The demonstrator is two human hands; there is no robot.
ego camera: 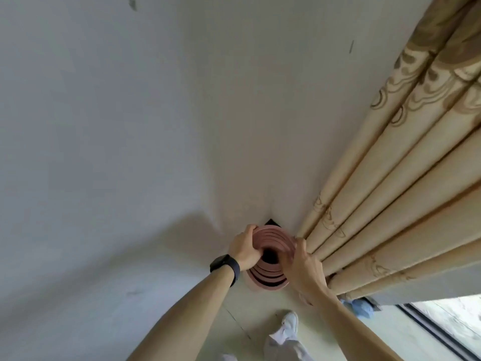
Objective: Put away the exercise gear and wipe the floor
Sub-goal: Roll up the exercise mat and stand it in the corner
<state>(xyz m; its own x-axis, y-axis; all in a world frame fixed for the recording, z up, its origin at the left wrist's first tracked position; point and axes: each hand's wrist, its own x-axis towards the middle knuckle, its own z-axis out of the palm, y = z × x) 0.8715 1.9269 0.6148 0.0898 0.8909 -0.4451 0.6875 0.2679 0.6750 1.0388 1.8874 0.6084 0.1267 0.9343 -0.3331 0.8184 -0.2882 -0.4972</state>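
A pink rolled-up exercise mat [270,237] stands upright in the corner of the room, and I look straight down into its spiral end. My left hand [244,247], with a black watch on the wrist, grips the mat's top rim on the left side. On the right side, my right hand [305,267] presses flat against the roll, fingers wrapped around its edge. The mat's lower length is hidden below the rim.
White walls [130,152] meet at the corner behind the mat. A beige patterned curtain [403,178] hangs just right of it, touching my right hand. Below lie a pale tiled floor [247,313], my white shoe [290,323], a blue object [360,308] and a window track [437,334].
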